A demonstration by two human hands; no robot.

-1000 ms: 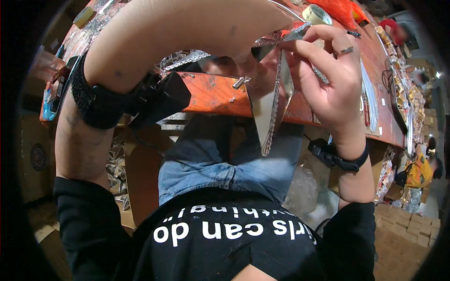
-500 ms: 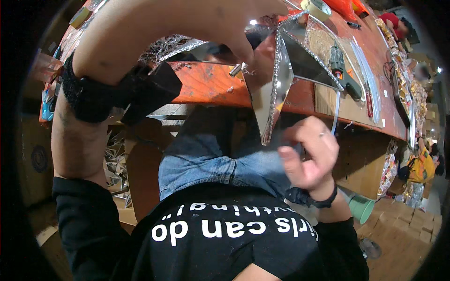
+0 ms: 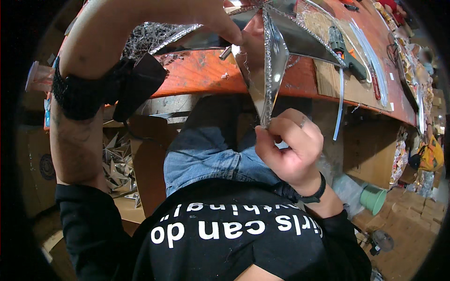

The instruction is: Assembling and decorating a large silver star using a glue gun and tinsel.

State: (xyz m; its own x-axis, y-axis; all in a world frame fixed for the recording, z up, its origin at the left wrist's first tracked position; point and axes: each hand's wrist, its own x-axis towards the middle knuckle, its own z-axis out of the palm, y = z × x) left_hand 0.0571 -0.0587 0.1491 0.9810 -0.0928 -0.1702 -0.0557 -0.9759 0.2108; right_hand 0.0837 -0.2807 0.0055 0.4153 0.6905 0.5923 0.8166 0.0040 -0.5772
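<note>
A large mirrored star (image 3: 276, 51) with beaded silver trim along its ridges is held at the near edge of the table. My left hand (image 3: 213, 16) grips it from above. Its thumb presses near the middle of the star, while the other fingers are hidden behind it or cut off at the upper edge. Beside that thumb a small silver tube (image 3: 226, 52) sticks out. My right hand (image 3: 295, 145) pinches the lowest tip of the star between thumb and forefinger, over my lap.
On cardboard (image 3: 323, 77) at the right lies a glue gun (image 3: 338, 44), with a pale glue stick (image 3: 339, 105) jutting past the table edge. More clear sticks (image 3: 368, 56) lie beyond. Silver trim (image 3: 150, 40) is heaped at left. A green bucket (image 3: 373, 199) stands lower right.
My right hand has moved up and left and closed on the star's lower tip. The star and my left hand have shifted slightly upward in view.
</note>
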